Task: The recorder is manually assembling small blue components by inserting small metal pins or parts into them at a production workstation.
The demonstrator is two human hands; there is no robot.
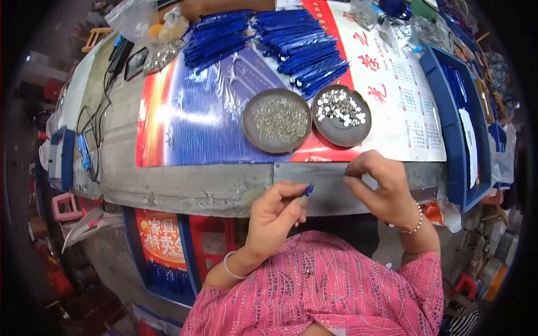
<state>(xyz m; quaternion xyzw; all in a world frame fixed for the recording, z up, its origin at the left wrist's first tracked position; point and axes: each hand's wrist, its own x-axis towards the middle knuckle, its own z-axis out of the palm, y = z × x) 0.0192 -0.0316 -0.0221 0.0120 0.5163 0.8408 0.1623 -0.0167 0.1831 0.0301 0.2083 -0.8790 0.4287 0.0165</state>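
Observation:
My left hand (278, 214) is closed in a pinch just past the table's near edge. From between its thumb and fingers pokes the tip of a small blue piece (308, 190); the rest of it is hidden in the hand. To the right, my right hand (386, 187) hovers by the table edge with thumb and forefinger brought together; anything between them is too small to make out. Beyond the hands, a round dark dish (246, 127) holds many tiny metal parts. Touching it on the right, a second dish (346, 138) contains shiny round silver pieces.
Piles of long thin blue pieces (302, 47) lie at the back on a printed calendar sheet (185, 123). A blue crate (457, 140) stands at the right. Cables (103, 95) and plastic bags (162, 56) are at the left. Another blue bin (134, 241) sits below the table.

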